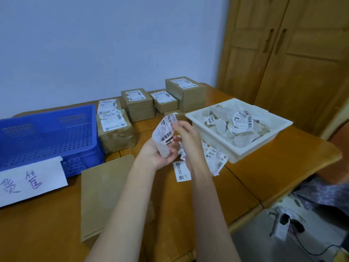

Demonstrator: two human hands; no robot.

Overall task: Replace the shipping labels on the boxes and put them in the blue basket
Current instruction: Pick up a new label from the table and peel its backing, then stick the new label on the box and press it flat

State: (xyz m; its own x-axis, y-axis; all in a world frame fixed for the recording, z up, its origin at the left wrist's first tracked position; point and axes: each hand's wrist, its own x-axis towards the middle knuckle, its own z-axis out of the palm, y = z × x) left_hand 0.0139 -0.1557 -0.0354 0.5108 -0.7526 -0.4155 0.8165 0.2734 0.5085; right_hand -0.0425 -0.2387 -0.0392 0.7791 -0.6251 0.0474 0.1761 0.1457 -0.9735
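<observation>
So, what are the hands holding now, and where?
A shipping label: the left hand grips its lower part, the right hand pinches its upper edge.

The wooden table [273, 173] carries a plain box [102, 195] under the hands' grip, the blue basket [47, 133] left of it, labelled boxes [117, 131] beyond, the white tray [243, 150] and loose labels [215, 157] right.

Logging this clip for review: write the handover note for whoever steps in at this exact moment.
Left hand and right hand together hold one shipping label, seemingly peeling it.
A bare box lies in front of the person, with loose labels beside it.
Labelled boxes wait at the back of the table.
The white tray holds scraps.
No boxes show in the blue basket.
Left: label the bare box, basket it, then the rest.
</observation>
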